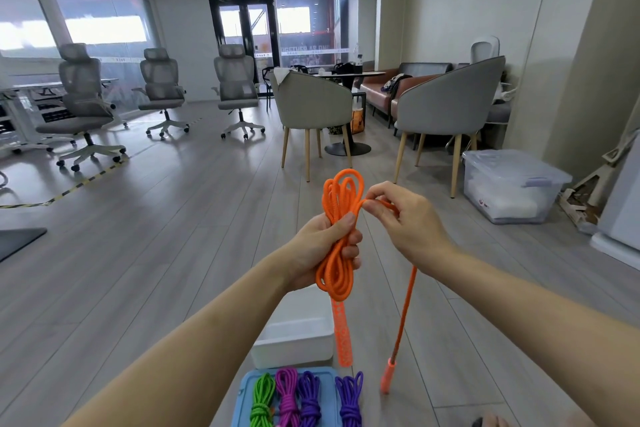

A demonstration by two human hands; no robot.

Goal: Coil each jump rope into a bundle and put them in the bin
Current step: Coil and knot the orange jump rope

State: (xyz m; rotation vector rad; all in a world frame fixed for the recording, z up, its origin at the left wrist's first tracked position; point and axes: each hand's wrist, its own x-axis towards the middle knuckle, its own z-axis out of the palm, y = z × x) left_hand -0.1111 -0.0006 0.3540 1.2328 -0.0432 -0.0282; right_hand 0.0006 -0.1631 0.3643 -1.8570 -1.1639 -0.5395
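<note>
We are wrapping the loose tail of the orange jump rope (341,218) around its coils; we judge each turn should stay snug and near the middle. Our left hand (325,246) is closed around the bundle. Our right hand (401,218), just beside it, pinches the strand between its fingertips. The white bin (294,340) sits below our hands.

The orange jump rope (337,239) is seen as a braided, matt cord with perforated plastic handles. The white bin (294,340) looks like smooth plastic. The floor (173,236) is covered with pale, slightly glossy wood-look planks.
</note>
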